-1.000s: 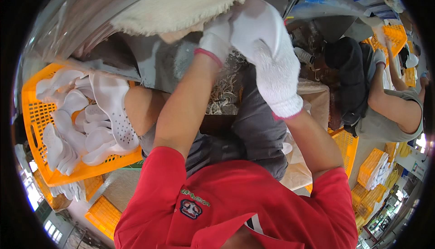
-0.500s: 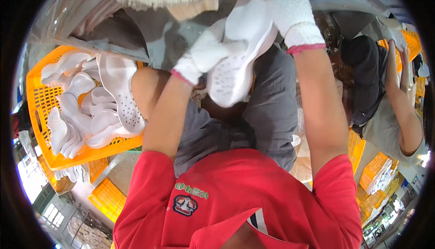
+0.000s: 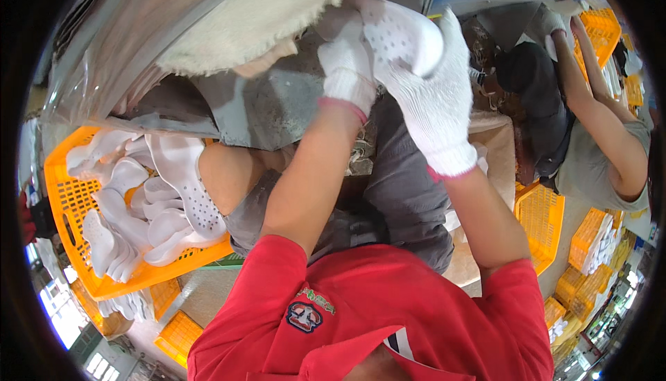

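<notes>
Both my hands wear white knit gloves with pink cuffs. Between them, at the top middle, is a white moulded shoe insole (image 3: 402, 34) dotted with small holes. My left hand (image 3: 347, 62) closes round its left side, close to the fluffy cream buffing wheel (image 3: 267, 23); part of the insole is hidden there. My right hand (image 3: 437, 100) holds its right end, thumb on the near side and fingers up along the edge. Whether the insole touches the wheel I cannot tell.
Left of my knee, an orange plastic crate (image 3: 73, 200) holds several white insoles (image 3: 184, 180). A grey metal hood (image 3: 263, 107) lies under the wheel. At right sits another person in a grey shirt (image 3: 603, 159), with more orange crates (image 3: 541, 225) nearby.
The insole has been turned, its holed part now up by the wheel. My left hand moved up and right; my right hand came down to the insole's right end. The view shifted a little.
</notes>
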`<state>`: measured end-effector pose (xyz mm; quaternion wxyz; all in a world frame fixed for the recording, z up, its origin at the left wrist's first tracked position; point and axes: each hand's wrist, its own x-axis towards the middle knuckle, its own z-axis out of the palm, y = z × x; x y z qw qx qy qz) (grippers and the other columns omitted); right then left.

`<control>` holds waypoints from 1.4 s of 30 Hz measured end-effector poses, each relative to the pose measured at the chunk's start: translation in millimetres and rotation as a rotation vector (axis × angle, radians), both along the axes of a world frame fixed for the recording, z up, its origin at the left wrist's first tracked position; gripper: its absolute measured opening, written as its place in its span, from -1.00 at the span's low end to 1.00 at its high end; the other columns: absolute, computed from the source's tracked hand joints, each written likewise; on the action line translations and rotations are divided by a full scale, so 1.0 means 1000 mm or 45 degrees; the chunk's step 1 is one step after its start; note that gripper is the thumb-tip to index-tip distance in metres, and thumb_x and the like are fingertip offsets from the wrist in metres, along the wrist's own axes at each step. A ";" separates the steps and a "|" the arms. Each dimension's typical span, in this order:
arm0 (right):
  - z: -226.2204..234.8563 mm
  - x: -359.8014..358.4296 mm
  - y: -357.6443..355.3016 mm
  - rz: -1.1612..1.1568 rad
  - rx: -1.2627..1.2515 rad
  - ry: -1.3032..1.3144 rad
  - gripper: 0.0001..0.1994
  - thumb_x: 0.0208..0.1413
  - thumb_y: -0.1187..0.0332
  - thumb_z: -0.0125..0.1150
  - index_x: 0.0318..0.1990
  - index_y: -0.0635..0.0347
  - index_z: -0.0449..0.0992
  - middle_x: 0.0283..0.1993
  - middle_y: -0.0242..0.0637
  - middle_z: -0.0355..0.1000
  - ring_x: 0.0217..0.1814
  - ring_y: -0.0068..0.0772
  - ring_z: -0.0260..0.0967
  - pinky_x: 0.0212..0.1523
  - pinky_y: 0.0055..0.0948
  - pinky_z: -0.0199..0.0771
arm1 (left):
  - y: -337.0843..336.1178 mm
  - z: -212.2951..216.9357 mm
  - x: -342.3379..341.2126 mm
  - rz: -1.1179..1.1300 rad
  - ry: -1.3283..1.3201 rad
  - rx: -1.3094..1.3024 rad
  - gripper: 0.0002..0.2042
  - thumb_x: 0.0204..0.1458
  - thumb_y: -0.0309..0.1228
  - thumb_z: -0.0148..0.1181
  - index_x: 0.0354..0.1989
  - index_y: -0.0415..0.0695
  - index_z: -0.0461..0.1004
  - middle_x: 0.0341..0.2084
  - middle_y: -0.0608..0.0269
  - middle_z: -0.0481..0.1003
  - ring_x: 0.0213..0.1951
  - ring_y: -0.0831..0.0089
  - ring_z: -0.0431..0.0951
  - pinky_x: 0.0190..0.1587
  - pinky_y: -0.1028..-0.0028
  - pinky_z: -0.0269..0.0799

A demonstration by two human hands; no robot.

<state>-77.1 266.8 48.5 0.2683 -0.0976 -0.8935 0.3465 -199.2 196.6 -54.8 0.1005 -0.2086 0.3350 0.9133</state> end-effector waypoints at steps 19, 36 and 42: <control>-0.056 -0.114 0.027 0.055 0.428 -0.105 -0.41 0.11 0.05 0.30 0.14 0.40 0.62 -0.02 0.20 0.63 0.09 0.10 0.61 0.20 -0.12 0.55 | -0.129 -0.028 0.015 -0.452 0.518 -1.963 0.00 0.00 0.17 0.46 0.41 -0.41 0.27 0.11 -0.32 0.56 0.17 -0.07 0.57 0.24 0.17 0.47; 0.014 0.020 0.009 0.581 1.369 -0.436 -0.39 -0.05 0.43 0.32 0.27 -0.08 0.59 0.36 -0.23 0.47 0.50 0.02 0.29 0.56 0.28 -0.04 | -0.052 -0.004 0.013 -0.396 0.180 -0.199 -0.62 0.21 -0.22 0.41 0.04 -0.27 0.60 -0.13 0.20 0.66 -0.16 0.25 0.65 -0.01 0.28 0.61; -0.011 0.050 -0.049 0.844 0.867 -0.362 -0.40 0.07 0.48 0.27 0.35 0.04 0.49 0.33 -0.21 0.50 0.08 -0.14 0.61 -0.04 -0.29 0.66 | -0.112 -0.020 0.057 -0.517 0.164 0.706 -0.21 0.29 0.39 -0.11 0.23 -0.15 0.45 0.00 0.00 0.58 0.03 -0.11 0.61 0.15 -0.08 0.55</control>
